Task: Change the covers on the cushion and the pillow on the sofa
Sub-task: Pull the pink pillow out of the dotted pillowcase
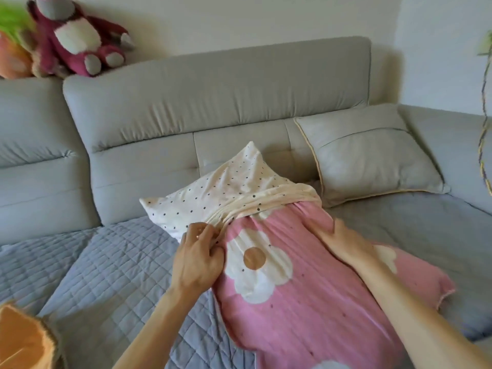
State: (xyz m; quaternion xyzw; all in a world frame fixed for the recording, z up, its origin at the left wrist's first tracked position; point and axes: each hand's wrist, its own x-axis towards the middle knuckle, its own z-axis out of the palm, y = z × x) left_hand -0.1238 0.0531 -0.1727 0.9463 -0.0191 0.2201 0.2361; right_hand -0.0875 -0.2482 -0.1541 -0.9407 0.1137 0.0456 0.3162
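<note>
Grey padded sofa (213, 102) w/ a blue-grey quilted throw (106, 262) over the seat, pale wall behind. Left hand (198, 262) has fingers and thumb curled, pinching the bunched rim of the cream black-dotted fabric cover (213, 193) at the pillow's left side. Right hand (343, 242) lies on the right flank of the long pillow in its pink flower-print cover (306, 302), thumb spread. Its fingers drop over the far edge, so can't tell if it grips or only presses.

Dotted cover sits over the pillow's far end only, w/ its rim gathered in folds across the width; pink fabric is bare below that. Pillow lies lengthways on the throw, far corner near the backrest. Just to its right, a grey square cushion w/ yellow piping (367, 153) leans on the backrest. Further out: magenta plush bear (77, 35) atop the backrest, orange fabric (21, 342) at bottom left, poss. another cover.

Progress, as a judgement: pillow cover is part-way, cushion prob. not begun. Whether the dotted one is going on or coming off, can't say.
</note>
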